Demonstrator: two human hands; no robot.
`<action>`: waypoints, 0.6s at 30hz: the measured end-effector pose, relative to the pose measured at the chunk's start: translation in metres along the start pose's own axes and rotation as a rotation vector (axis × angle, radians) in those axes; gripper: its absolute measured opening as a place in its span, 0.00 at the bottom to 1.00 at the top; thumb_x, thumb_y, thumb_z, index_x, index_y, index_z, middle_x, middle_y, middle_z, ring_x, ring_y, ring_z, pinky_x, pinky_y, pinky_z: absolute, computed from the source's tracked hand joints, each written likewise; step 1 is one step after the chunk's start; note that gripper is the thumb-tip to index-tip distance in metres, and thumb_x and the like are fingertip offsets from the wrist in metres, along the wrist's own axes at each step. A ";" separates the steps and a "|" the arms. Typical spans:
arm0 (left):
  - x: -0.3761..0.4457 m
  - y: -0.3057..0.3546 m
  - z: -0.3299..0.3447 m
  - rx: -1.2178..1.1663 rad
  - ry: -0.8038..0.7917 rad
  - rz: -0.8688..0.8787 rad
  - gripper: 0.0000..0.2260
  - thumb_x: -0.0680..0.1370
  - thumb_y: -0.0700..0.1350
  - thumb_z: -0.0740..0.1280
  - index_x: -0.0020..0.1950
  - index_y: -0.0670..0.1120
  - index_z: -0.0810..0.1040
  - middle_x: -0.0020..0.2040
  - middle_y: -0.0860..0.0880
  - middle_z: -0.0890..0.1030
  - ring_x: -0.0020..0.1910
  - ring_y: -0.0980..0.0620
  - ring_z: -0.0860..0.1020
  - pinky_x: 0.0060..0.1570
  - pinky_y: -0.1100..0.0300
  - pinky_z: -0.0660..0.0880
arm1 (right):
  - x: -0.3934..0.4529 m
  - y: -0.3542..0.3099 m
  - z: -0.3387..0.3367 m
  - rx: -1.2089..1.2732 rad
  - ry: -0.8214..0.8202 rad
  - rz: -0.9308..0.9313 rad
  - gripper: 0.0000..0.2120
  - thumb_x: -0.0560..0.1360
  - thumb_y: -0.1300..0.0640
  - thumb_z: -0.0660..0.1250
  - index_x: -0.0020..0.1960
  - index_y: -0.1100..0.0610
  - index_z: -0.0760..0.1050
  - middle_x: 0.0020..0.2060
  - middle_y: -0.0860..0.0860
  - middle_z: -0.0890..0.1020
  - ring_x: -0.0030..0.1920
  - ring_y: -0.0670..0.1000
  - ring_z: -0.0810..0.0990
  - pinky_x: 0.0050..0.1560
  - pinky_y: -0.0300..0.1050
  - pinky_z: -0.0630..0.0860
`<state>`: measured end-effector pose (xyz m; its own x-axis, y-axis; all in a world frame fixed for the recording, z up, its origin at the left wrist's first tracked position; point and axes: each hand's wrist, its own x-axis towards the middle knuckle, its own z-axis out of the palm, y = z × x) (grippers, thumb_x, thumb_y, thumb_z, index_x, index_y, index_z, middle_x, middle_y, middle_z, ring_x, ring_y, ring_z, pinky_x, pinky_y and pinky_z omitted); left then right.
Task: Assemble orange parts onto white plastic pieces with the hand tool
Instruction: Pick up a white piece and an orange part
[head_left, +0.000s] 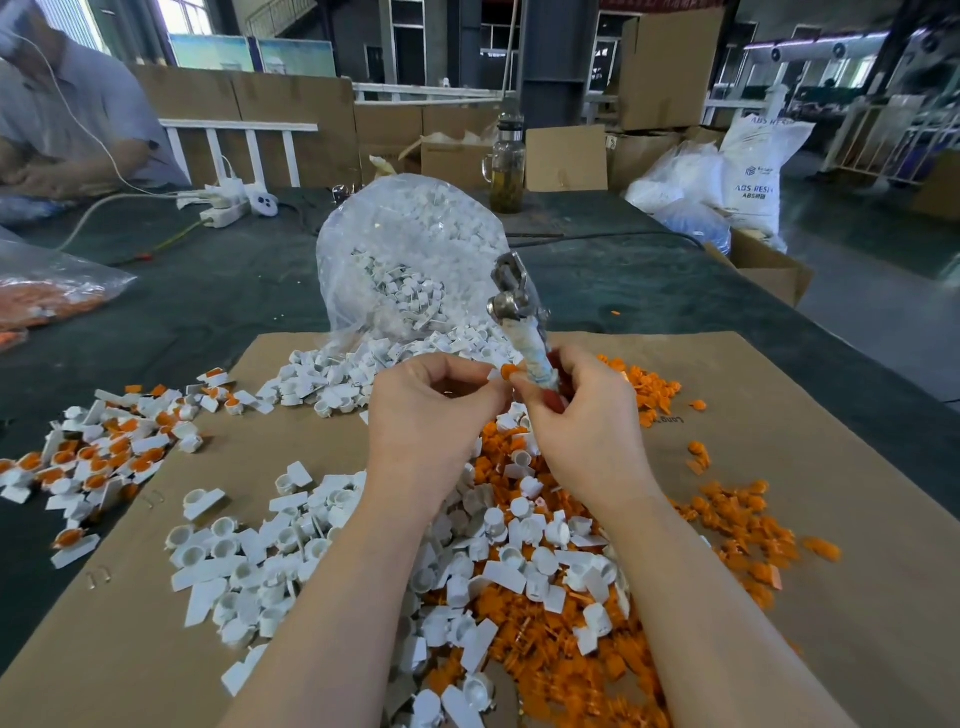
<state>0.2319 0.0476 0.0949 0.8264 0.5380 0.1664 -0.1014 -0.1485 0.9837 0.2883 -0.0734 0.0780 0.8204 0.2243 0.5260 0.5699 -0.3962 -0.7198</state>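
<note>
Pinching an orange part (509, 371) between left hand (426, 415) fingertips, above the cardboard sheet (831, 467). Right hand (582, 415) fingers curl round the hand tool (519, 317), metal head tilted up. Loose white plastic pieces (249, 566) lie scattered below.

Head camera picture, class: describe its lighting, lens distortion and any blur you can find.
Head view: soft, even daylight from the far windows, with only faint shadows under the hands; wide-angle bending curves the cardboard sheet and table edge; the hand tool is slightly smeared; glare whitens the clear bag of white pieces; the background stays fairly sharp.
</note>
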 end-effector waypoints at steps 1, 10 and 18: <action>0.000 0.000 0.000 0.006 0.000 0.003 0.05 0.69 0.41 0.78 0.39 0.50 0.84 0.34 0.52 0.85 0.38 0.50 0.84 0.42 0.57 0.83 | 0.001 0.001 0.000 0.001 -0.013 0.007 0.07 0.76 0.56 0.70 0.54 0.53 0.78 0.44 0.45 0.82 0.46 0.44 0.81 0.46 0.44 0.81; 0.002 -0.006 0.001 0.042 0.035 0.025 0.05 0.71 0.44 0.77 0.38 0.51 0.82 0.34 0.52 0.84 0.39 0.49 0.84 0.42 0.57 0.81 | 0.001 -0.002 -0.001 -0.060 -0.106 0.015 0.10 0.76 0.58 0.68 0.57 0.54 0.78 0.40 0.40 0.78 0.40 0.40 0.76 0.39 0.32 0.68; 0.011 -0.010 -0.004 -0.042 0.072 0.011 0.04 0.74 0.42 0.75 0.42 0.48 0.81 0.35 0.54 0.85 0.36 0.57 0.84 0.38 0.67 0.77 | 0.002 -0.003 -0.019 0.146 -0.329 0.167 0.03 0.76 0.58 0.68 0.49 0.55 0.78 0.43 0.57 0.81 0.44 0.54 0.79 0.47 0.52 0.77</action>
<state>0.2398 0.0582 0.0873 0.7831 0.5953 0.1801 -0.1349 -0.1202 0.9835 0.2875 -0.0885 0.0894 0.8600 0.4504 0.2398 0.4085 -0.3260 -0.8526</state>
